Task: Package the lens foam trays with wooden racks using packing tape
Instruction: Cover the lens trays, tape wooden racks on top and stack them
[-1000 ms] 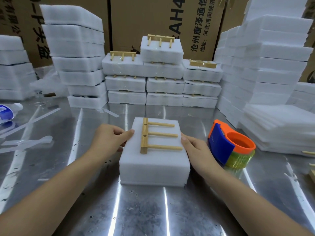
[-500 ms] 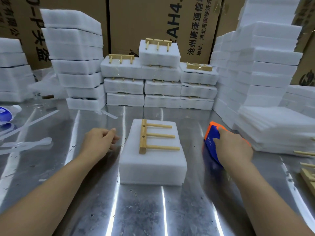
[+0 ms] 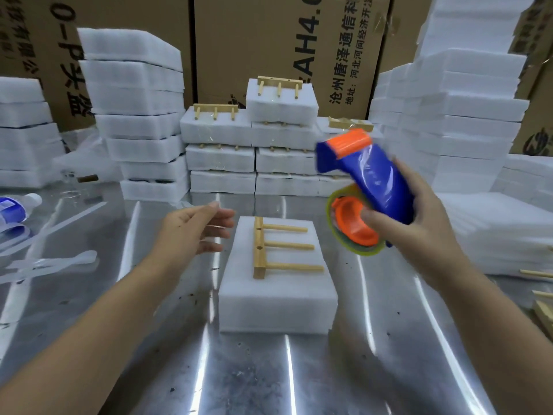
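A white stack of foam trays lies on the metal table in front of me. A wooden rack with three pegs lies flat on top of it. My right hand grips a blue and orange tape dispenser with a clear tape roll, lifted above the stack's right side. My left hand hovers just left of the stack with fingers straight, touching nothing.
Taped foam bundles with racks are stacked at the back middle. Tall piles of plain foam stand at the left and right, before cardboard boxes. Tape strips and a bottle lie far left. Loose wooden racks sit at the right edge.
My right hand left the foam stack, took hold of the tape dispenser on the table and lifted it up. My left hand came off the stack and now hovers beside it.
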